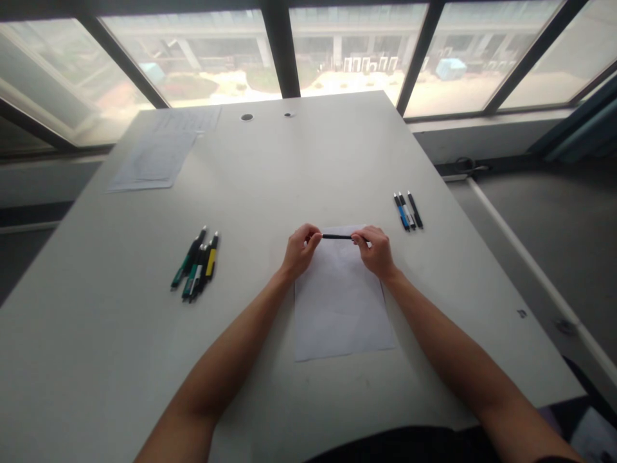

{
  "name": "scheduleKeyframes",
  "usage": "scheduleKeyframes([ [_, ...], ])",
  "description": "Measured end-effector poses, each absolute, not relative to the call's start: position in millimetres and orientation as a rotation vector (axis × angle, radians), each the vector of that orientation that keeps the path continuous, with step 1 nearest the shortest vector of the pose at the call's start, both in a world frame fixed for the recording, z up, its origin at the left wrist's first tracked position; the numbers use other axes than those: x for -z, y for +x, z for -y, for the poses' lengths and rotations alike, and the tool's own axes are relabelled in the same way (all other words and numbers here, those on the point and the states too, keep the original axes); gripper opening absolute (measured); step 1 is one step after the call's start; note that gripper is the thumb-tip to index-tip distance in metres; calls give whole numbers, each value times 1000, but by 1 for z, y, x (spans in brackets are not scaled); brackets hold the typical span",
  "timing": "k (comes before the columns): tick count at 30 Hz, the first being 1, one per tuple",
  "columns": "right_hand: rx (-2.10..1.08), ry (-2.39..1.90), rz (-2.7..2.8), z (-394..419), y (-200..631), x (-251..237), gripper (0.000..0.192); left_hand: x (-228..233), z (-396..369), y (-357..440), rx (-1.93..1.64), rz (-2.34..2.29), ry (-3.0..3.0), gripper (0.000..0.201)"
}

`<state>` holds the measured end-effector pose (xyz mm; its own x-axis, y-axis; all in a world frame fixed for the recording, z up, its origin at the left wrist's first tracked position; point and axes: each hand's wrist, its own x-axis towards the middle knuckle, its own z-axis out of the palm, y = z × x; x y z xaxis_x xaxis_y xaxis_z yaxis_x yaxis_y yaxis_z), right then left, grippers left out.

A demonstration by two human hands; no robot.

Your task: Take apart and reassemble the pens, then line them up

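A black pen (pixel 337 236) is stretched level between my two hands, above the far end of a white sheet of paper (pixel 343 308). My left hand (pixel 302 249) pinches its left end between thumb and fingers. At the right end, my right hand (pixel 375 251) is closed on the pen, and the fingers hide that tip. Three pens (pixel 405 211) lie side by side to the right of my right hand, one with a blue barrel. Farther off to the left is a loose pile of several pens (pixel 196 265), green, white and yellow with black.
The white table (pixel 299 167) reaches to the windows. Stacked papers (pixel 159 154) rest at its far left corner. Two round holes, including a cable hole (pixel 247 117), are near the back edge. A pale pipe (pixel 523 247) runs low beyond the right edge.
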<state>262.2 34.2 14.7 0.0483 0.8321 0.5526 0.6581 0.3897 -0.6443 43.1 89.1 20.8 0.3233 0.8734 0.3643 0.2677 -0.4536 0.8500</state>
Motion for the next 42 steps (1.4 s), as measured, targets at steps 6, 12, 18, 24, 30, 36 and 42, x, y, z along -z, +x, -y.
scheduleKeyframes([
  [6,-232,-1336,1664,-34,263,-13,30,-21,-88,43,-1180,-942,1898,26],
  [12,-232,-1328,1677,-34,263,-13,29,-21,-89,43,-1121,-1016,1963,23],
  [18,-210,-1317,1685,-35,263,-14,29,-21,-89,43,-1144,-1012,1914,19],
  [24,-248,-1315,1664,-34,263,-15,27,-17,-89,41,-1157,-1050,1932,15],
  [30,-574,-1291,1413,-29,261,-24,24,-22,-86,40,-1303,-955,1956,14],
  [36,-945,-1058,998,-32,252,-34,37,-35,-75,46,-1292,-950,2002,21],
  [42,-1043,-956,963,-32,252,-55,52,-38,-67,48,-1184,-794,2006,32],
])
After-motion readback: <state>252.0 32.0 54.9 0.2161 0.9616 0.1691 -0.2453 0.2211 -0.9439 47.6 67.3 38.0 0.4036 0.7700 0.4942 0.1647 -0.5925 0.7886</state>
